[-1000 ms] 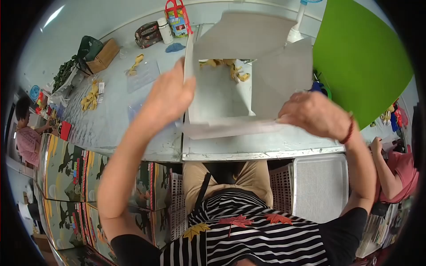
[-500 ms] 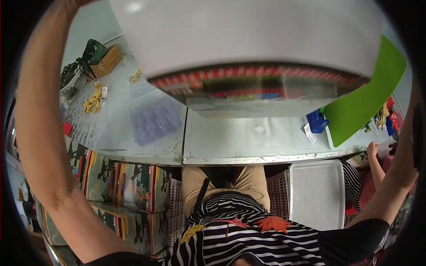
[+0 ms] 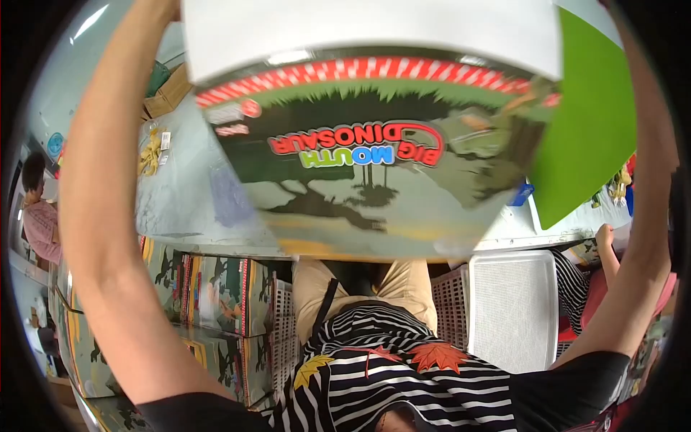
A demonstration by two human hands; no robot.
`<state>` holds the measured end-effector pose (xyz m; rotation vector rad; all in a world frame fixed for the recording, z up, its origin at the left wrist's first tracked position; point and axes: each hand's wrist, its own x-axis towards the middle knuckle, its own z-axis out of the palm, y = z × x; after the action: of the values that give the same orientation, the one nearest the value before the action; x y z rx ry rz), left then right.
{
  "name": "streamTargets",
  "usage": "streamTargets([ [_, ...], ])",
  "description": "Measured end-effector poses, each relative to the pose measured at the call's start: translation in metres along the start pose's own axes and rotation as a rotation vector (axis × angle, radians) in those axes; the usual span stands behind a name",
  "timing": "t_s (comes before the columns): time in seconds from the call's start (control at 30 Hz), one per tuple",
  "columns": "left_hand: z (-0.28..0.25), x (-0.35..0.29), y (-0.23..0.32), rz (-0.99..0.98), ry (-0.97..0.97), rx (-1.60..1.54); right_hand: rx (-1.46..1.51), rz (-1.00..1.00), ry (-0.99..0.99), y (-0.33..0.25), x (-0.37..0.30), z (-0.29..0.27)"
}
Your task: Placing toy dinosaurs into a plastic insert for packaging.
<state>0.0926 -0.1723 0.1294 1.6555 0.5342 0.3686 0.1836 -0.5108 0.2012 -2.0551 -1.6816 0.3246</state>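
A large printed cardboard box (image 3: 374, 209) is raised in front of me, with a white face (image 3: 374, 32) toward the top and a dark green, red-edged picture panel below. Its lettering appears upside down. My left hand (image 3: 170, 10) reaches the box's upper left edge at the top of the view, with its fingers hidden. On the other side my right forearm (image 3: 644, 201) rises past the box, and the right hand lies beyond the upper edge. A bright green board (image 3: 594, 122) stands at the box's right side, partly covered by it.
A pale table (image 3: 169, 209) carries a yellow toy (image 3: 150, 153) with a tag, a brown carton (image 3: 173, 90) and a clear plastic tray (image 3: 229, 194). Printed boxes (image 3: 216, 295) are stacked below left. A white tray (image 3: 512, 309) and crates flank my legs. People sit at both sides.
The box has tilted and come lower and nearer, so its printed panel now faces me and covers the middle of the table. My left forearm has swung to the right.
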Motion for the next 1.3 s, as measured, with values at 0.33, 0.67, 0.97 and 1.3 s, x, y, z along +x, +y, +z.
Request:
streamTargets([
  [0.33,0.078,0.099,-0.154,0.069,-0.271,0.739,-0.194,0.099,-0.144,0.143,0.017,0.139],
  [0.67,0.101,0.013,-0.167,1.167,0.313,0.603,-0.143,0.350,-0.200,0.161,0.017,0.169],
  [0.97,0.142,-0.019,-0.229,1.132,-0.102,1.028,-0.723,0.296,0.349,0.146,0.005,0.217],
  [1.3,0.131,-0.030,-0.221,1.271,0.156,0.869,-0.652,0.283,0.487,0.159,-0.008,0.248],
])
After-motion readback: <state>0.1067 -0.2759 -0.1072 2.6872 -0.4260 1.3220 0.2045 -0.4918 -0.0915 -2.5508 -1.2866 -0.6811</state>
